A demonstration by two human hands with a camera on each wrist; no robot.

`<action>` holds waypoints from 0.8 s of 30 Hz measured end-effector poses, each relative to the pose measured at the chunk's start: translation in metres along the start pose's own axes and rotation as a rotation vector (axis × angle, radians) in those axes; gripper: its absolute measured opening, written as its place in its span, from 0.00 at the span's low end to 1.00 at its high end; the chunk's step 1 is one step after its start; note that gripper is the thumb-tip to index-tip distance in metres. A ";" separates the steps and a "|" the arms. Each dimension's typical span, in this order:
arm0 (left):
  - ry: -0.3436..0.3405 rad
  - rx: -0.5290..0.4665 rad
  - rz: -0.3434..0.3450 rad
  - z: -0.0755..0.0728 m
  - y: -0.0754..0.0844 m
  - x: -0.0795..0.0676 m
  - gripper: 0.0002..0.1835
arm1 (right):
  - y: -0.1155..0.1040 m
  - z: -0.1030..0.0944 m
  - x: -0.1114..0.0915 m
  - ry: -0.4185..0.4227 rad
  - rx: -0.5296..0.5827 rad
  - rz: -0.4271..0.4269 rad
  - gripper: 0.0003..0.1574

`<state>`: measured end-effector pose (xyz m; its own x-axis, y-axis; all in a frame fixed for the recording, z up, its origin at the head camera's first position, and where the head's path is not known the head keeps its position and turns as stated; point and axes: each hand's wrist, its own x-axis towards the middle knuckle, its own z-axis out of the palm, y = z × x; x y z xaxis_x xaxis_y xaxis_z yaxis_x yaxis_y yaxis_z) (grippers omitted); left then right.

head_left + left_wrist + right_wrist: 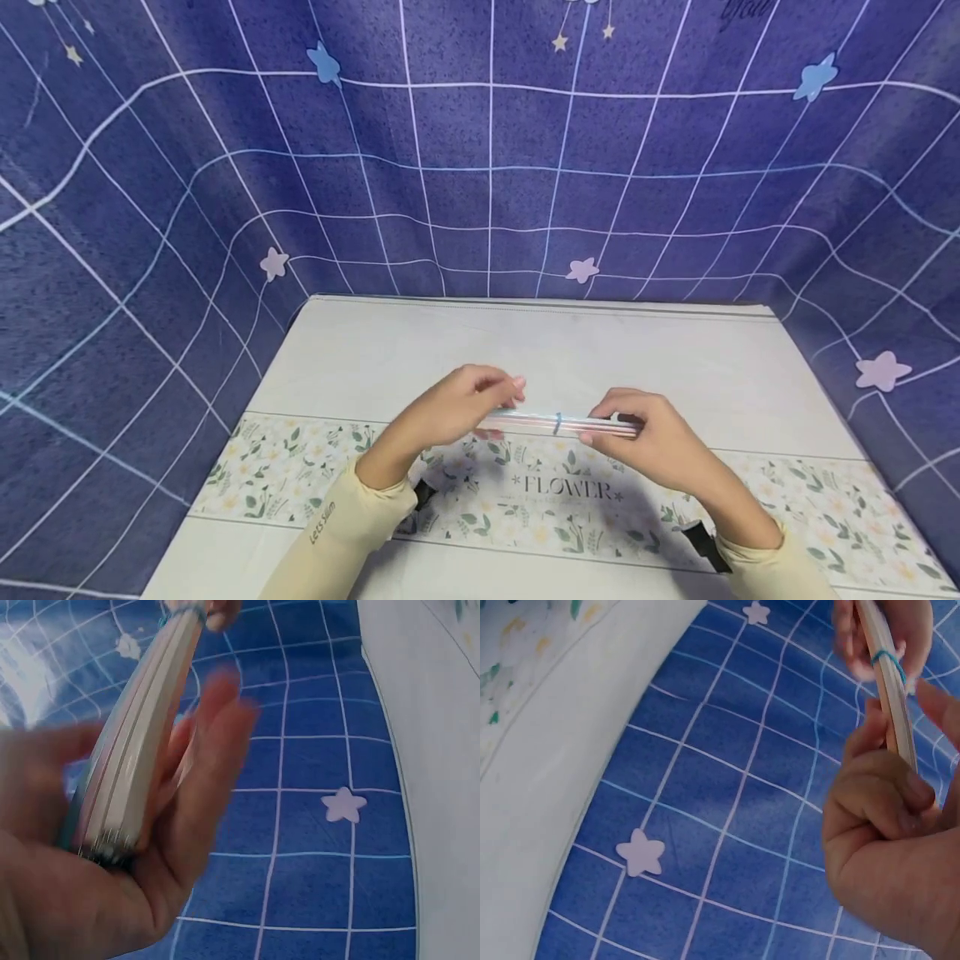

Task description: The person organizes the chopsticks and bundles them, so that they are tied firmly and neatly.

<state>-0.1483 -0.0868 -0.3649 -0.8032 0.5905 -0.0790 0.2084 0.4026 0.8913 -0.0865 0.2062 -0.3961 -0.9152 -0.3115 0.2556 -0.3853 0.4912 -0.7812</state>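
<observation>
A bundle of slim pastel sticks, bound by a teal band, is held level above the table between both hands. My left hand holds its left end, thumb and fingers on either side; in the left wrist view those fingers are blurred and the bundle's end sits against the palm. The right hand grips the other end, with thumb and fingertips around it. Seen from the right wrist, curled fingers close round the sticks below the band.
Under the hands is a white table with a flowered strip lettered FLOWER. A blue gridded curtain with star shapes surrounds its back and sides. Dark straps sit at the wrists by the pale sleeves.
</observation>
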 end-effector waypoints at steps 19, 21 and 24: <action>-0.220 0.483 0.084 0.009 -0.022 -0.005 0.11 | 0.012 0.002 -0.005 -0.269 -0.208 0.039 0.07; -0.265 0.514 0.091 0.008 -0.027 -0.005 0.12 | 0.016 0.000 -0.005 -0.356 -0.210 0.043 0.09; -0.266 0.622 0.094 0.013 -0.036 -0.003 0.14 | 0.023 0.002 -0.005 -0.458 -0.256 0.040 0.11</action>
<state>-0.1456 -0.0937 -0.4023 -0.6178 0.7625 -0.1920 0.6166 0.6213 0.4836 -0.0909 0.2173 -0.4163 -0.8067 -0.5838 -0.0917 -0.4200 0.6755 -0.6061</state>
